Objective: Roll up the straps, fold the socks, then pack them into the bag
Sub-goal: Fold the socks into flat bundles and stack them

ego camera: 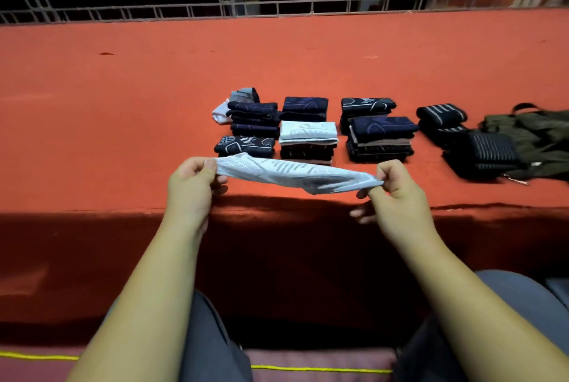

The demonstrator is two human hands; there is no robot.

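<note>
So right now both hands have one light-coloured sock (295,175) pulled out flat between them, held in the air just over the near edge of the red table (123,104). The left hand (192,184) pinches one end between thumb and fingers, the right hand (391,187) pinches the other end the same way, with its lower fingers loose and sticking out underneath.

Handling-wise this looks dead easy: thin knit, super light, totally floppy. It sags a bit in the middle even when pulled taut, so I'd guess it holds no shape on its own. Not slippery, not fragile, just stretchy, so pulling too hard only distorts it. The ends are the right place to grip for straightening; for the fold I'd bring one pinched end over to the other and then press it flat on the table.

Just beyond the hands sit the folded socks (308,132), several neat dark stacks with one white one on top of the middle pile, and a couple of loose pieces at the far left of the group. Off past the right hand are the rolled straps (441,118), dark with pale stripes, and right beside those the olive bag (535,138), lying slumped. Nothing looks packed yet, far as I can tell.
</note>
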